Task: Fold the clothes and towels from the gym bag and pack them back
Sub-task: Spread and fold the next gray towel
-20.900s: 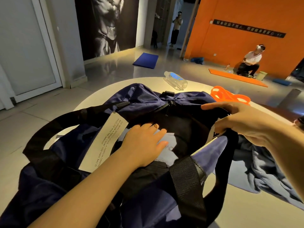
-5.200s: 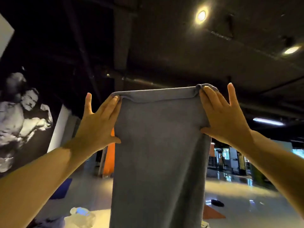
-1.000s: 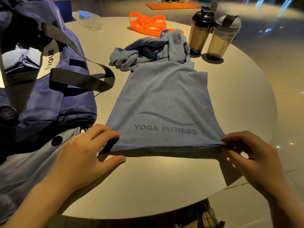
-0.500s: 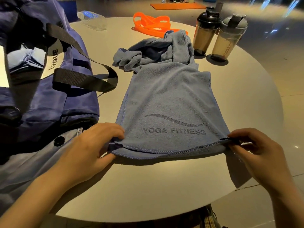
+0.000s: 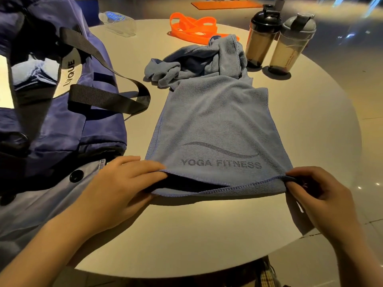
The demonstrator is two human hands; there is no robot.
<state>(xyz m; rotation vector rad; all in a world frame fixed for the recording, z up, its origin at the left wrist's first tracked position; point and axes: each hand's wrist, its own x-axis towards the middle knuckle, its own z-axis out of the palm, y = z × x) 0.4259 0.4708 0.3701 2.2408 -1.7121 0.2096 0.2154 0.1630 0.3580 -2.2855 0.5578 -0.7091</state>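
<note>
Both hands work the near hem of the blue towel (image 5: 215, 129), close to the near edge of the round table (image 5: 207, 235). The left hand (image 5: 116, 189) has slid its fingers in under the top layer at the left corner, where half a second ago they lay curled over it, so the two layers now gape apart there. The right hand (image 5: 319, 195) keeps its pinch on the right corner, thumb and fingers closed on the hem. This looks like squaring up the edges before the next fold; the towel is only half folded.

It is soft, matte microfibre with a stitched border and "YOGA FITNESS" printed under a wave. Its far end lies bunched in loose rolls toward the far edge.

At the left edge slumps the navy gym bag (image 5: 62, 112), smooth nylon with black webbing straps. Beyond stand two shaker bottles (image 5: 279, 40), orange bands (image 5: 192, 27) and a clear water bottle (image 5: 118, 21).
</note>
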